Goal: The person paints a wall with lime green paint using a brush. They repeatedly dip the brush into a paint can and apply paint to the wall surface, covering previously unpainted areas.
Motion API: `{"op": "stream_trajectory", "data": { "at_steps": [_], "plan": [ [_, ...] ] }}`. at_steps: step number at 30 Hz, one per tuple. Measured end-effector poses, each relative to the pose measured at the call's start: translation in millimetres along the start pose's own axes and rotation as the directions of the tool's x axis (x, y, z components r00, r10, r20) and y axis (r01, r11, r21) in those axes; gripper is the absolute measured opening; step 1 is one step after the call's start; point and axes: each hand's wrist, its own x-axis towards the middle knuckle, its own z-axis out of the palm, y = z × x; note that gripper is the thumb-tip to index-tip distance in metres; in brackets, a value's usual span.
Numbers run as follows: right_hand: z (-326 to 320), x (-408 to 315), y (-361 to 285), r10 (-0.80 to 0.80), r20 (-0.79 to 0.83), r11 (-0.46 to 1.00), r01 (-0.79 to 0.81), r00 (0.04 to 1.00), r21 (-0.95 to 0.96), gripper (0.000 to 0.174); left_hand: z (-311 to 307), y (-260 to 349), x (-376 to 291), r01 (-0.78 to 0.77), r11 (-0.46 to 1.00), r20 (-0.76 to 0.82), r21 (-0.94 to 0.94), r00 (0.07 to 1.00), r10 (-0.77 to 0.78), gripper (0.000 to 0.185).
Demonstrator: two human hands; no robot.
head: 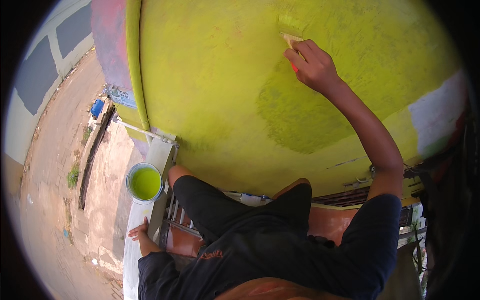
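My right hand (315, 65) grips a paintbrush (291, 37) with a red handle. The brush's bristles touch the yellow-green wall (210, 82). Below that hand, a large patch of darker, wet-looking green paint (300, 116) covers part of the wall. My left hand (139, 229) rests on the top of a pale ledge (131, 247), its fingers apart and nothing in them. A round metal-rimmed bucket (145, 183) of lime-green paint stands on the same ledge, a little beyond my left hand.
A white pipe (146, 132) meets the ledge near the wall, and a green-painted vertical pipe (134, 60) runs along the wall's left side. White railing bars (176, 210) stand beside my leg. Beyond the ledge lies a paved lane (48, 165) with a blue container (97, 108).
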Motion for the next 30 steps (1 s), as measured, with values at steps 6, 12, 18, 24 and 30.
{"op": "stream_trajectory", "data": {
  "at_steps": [6,12,18,24,30],
  "plan": [
    [17,-21,-52,0.135,0.152,0.93,-0.178,0.979,0.321,0.014,-10,-3,-14,-0.015,0.998,0.058,-0.061,0.998,0.019,0.166],
    [-24,43,81,0.515,-0.406,0.847,-0.373,0.755,0.38,0.008,-4,-2,-6,0.033,0.995,0.076,-0.098,0.997,-0.025,0.168],
    [-54,32,67,0.186,-0.263,0.951,-0.241,0.947,-0.194,0.011,-3,-2,-7,0.026,0.997,0.04,-0.079,0.999,-0.023,0.169],
    [16,-43,-67,0.074,0.147,0.949,-0.115,0.986,0.294,0.013,-11,-1,-18,-0.028,0.999,0.04,-0.021,0.999,0.029,0.168],
    [-6,-11,-7,0.342,0.044,0.902,-0.342,0.938,0.265,0.009,-3,-4,-5,-0.026,0.999,0.027,-0.023,0.999,0.026,0.168]
  ]
}}
